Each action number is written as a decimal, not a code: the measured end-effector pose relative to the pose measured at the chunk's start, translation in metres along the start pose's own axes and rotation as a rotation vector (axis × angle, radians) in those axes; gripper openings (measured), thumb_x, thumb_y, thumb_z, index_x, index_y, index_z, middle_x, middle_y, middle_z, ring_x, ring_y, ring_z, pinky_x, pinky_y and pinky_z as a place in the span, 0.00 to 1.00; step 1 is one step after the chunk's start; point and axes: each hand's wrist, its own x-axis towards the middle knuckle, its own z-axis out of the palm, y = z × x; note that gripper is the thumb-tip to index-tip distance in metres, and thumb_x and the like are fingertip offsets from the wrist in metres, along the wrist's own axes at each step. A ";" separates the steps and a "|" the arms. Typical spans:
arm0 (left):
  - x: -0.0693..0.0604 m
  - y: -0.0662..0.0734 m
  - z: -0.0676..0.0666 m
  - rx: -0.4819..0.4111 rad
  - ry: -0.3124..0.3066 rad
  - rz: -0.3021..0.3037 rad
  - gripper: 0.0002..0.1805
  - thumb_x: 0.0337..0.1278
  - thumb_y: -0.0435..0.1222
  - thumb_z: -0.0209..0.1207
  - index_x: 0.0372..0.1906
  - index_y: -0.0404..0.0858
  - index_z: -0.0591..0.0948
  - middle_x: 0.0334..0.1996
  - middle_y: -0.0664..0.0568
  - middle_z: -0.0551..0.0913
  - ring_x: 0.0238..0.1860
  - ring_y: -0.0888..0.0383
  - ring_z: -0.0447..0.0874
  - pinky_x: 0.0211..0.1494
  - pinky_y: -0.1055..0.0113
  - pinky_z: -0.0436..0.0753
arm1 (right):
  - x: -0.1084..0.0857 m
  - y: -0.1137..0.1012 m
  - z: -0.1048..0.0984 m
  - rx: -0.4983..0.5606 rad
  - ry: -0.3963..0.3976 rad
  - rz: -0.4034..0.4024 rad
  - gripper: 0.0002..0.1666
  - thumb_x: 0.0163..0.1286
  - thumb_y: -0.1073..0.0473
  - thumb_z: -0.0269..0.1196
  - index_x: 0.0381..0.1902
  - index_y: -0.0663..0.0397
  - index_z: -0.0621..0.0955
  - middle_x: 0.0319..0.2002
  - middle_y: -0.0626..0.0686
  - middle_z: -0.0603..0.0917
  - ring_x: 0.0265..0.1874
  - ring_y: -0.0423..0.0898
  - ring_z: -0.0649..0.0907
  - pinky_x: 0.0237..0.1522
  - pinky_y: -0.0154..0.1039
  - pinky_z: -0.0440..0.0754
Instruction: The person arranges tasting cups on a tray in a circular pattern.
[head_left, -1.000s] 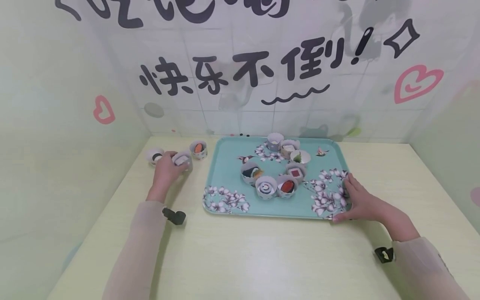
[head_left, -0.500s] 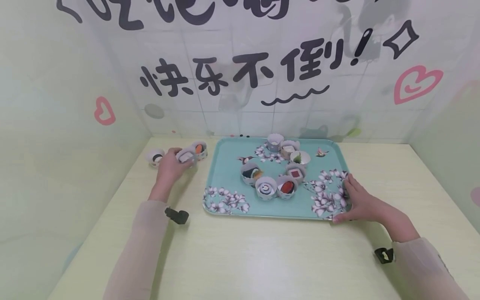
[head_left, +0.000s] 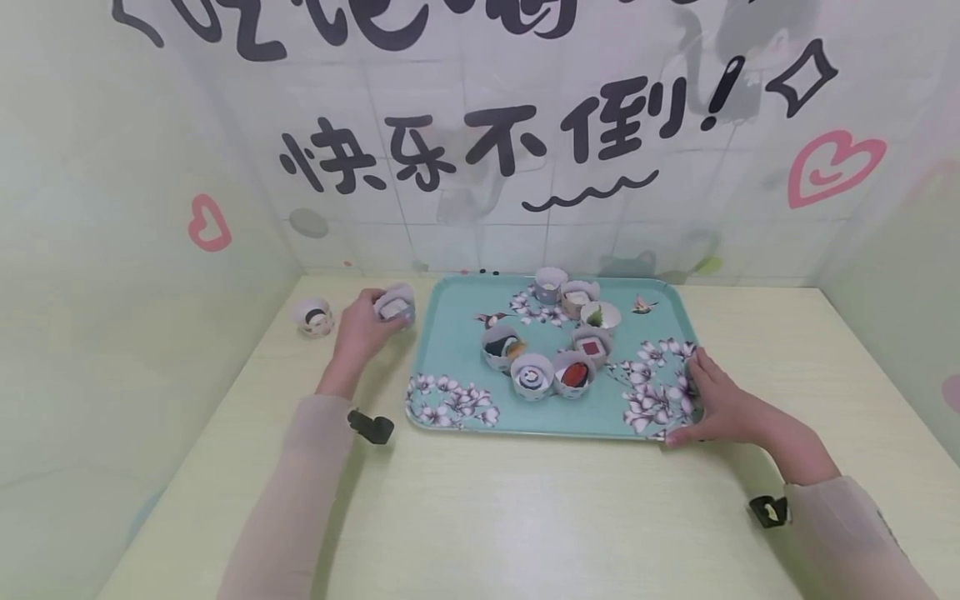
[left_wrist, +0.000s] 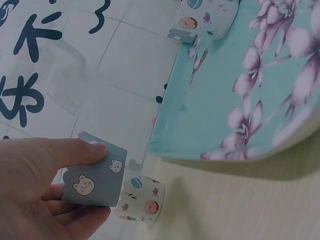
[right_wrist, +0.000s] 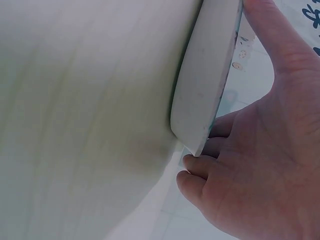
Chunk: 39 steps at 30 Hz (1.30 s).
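My left hand point(head_left: 363, 332) pinches a grey-blue paper baking cup point(left_wrist: 95, 175) printed with bear faces. In the head view a white piece shows inside it. It is left of the turquoise tray point(head_left: 450, 300), with a white printed paper cup point(left_wrist: 142, 197) behind it on the table in the left wrist view; the head view mostly hides that one. My right hand point(head_left: 723, 404) grips the tray's near right corner, thumb at the front edge and fingers at the right rim point(right_wrist: 220, 95). Several filled paper cups, one with a red-topped piece point(head_left: 575, 375), form a curve on the tray.
Another paper cup point(head_left: 314, 317) with a black-and-white piece stands on the table's far left. A tiled wall point(head_left: 480, 242) with black lettering rises behind the tray. Side walls bound the pale wooden table point(head_left: 517, 517) left and right.
My left hand has carried the grey-blue cup to the right, towards the tray, so that it now covers the cup with the orange piece. My right hand has stayed at the tray corner.
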 end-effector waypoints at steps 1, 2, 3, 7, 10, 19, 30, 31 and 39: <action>0.001 0.002 0.002 -0.004 -0.003 0.000 0.38 0.64 0.41 0.63 0.73 0.30 0.61 0.67 0.31 0.71 0.67 0.36 0.71 0.68 0.45 0.76 | 0.000 0.000 0.000 -0.001 0.000 0.000 0.82 0.48 0.42 0.79 0.73 0.83 0.38 0.73 0.81 0.30 0.74 0.77 0.36 0.70 0.75 0.48; 0.001 0.004 0.004 -0.007 -0.005 -0.001 0.38 0.64 0.41 0.63 0.73 0.31 0.61 0.68 0.31 0.71 0.67 0.36 0.72 0.68 0.45 0.76 | 0.000 0.000 0.000 -0.003 0.001 0.001 0.82 0.48 0.42 0.79 0.73 0.83 0.38 0.73 0.81 0.30 0.74 0.77 0.36 0.70 0.75 0.48; 0.002 0.007 0.006 -0.007 -0.008 -0.001 0.38 0.64 0.41 0.63 0.73 0.31 0.62 0.68 0.32 0.71 0.67 0.37 0.72 0.67 0.46 0.77 | 0.000 0.000 0.000 -0.002 0.001 0.001 0.82 0.48 0.42 0.79 0.73 0.83 0.38 0.73 0.81 0.30 0.74 0.77 0.36 0.70 0.75 0.48; 0.004 0.017 0.015 -0.011 -0.019 0.001 0.37 0.64 0.41 0.63 0.73 0.33 0.62 0.68 0.34 0.71 0.66 0.38 0.74 0.66 0.47 0.78 | -0.001 0.000 0.000 -0.001 0.000 0.003 0.82 0.48 0.42 0.79 0.73 0.83 0.38 0.73 0.81 0.30 0.74 0.77 0.36 0.70 0.75 0.48; 0.005 0.024 0.022 -0.006 -0.021 0.016 0.36 0.64 0.40 0.64 0.72 0.32 0.64 0.67 0.35 0.72 0.65 0.39 0.74 0.66 0.48 0.78 | -0.001 0.000 0.000 0.001 0.000 0.004 0.82 0.48 0.42 0.79 0.73 0.82 0.38 0.73 0.80 0.30 0.74 0.77 0.36 0.70 0.75 0.48; 0.012 0.042 0.043 0.001 -0.053 0.069 0.36 0.61 0.40 0.66 0.70 0.32 0.66 0.63 0.35 0.75 0.62 0.40 0.75 0.64 0.48 0.79 | 0.000 0.000 0.000 -0.008 0.003 0.003 0.82 0.47 0.42 0.79 0.73 0.83 0.38 0.73 0.80 0.30 0.74 0.77 0.37 0.70 0.75 0.48; 0.019 0.057 0.068 0.039 -0.135 0.145 0.36 0.60 0.41 0.67 0.69 0.34 0.67 0.65 0.38 0.75 0.63 0.42 0.77 0.65 0.49 0.78 | -0.001 0.000 -0.001 -0.008 0.004 -0.005 0.82 0.48 0.42 0.79 0.73 0.83 0.38 0.73 0.80 0.30 0.74 0.76 0.36 0.70 0.75 0.48; 0.019 0.058 0.070 0.034 -0.143 0.154 0.36 0.60 0.41 0.67 0.69 0.34 0.67 0.65 0.38 0.75 0.63 0.42 0.77 0.66 0.49 0.78 | -0.001 0.000 -0.001 -0.007 0.005 -0.005 0.82 0.48 0.42 0.79 0.73 0.83 0.38 0.74 0.80 0.30 0.74 0.76 0.36 0.70 0.75 0.48; 0.022 0.060 0.082 0.005 -0.221 0.195 0.33 0.62 0.39 0.66 0.68 0.33 0.68 0.64 0.39 0.75 0.65 0.44 0.74 0.69 0.50 0.75 | -0.001 0.000 -0.001 0.000 0.004 0.001 0.82 0.48 0.42 0.79 0.73 0.83 0.38 0.73 0.81 0.30 0.74 0.77 0.36 0.70 0.75 0.48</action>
